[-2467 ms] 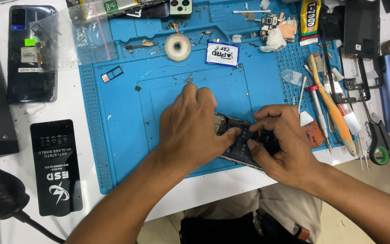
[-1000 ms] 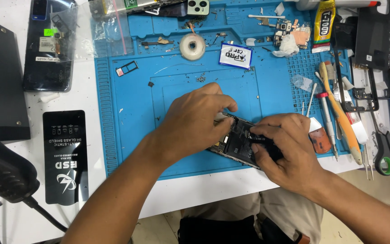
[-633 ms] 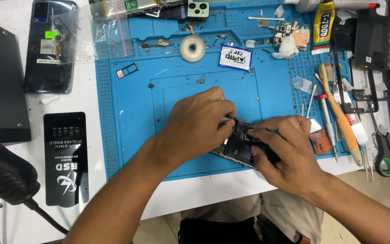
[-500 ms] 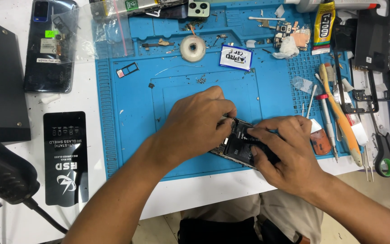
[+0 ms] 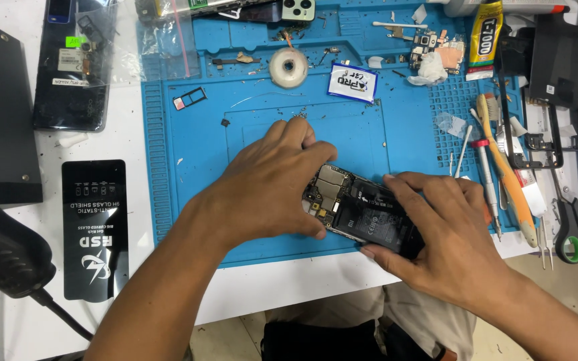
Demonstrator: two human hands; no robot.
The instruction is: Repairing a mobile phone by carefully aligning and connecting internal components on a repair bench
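- The opened phone [image 5: 362,212] is laid on the blue mat [image 5: 188,174], at 6 o'clock on the tabletop [image 5: 135,120].
- Its circuit-board end is pinched by the left hand [image 5: 272,180], grip closed.
- Its battery end is clasped by the right hand [image 5: 446,234], at 3 o'clock.

This is a phone repair workbench. A blue silicone repair mat [image 5: 235,147] covers the white table [image 5: 128,134], strewn with small screws and parts. Screwdrivers [image 5: 486,177], scissors [image 5: 573,227], a glue tube [image 5: 486,33], a tape roll [image 5: 289,67] and spare dismantled phones [image 5: 71,67] lie around.
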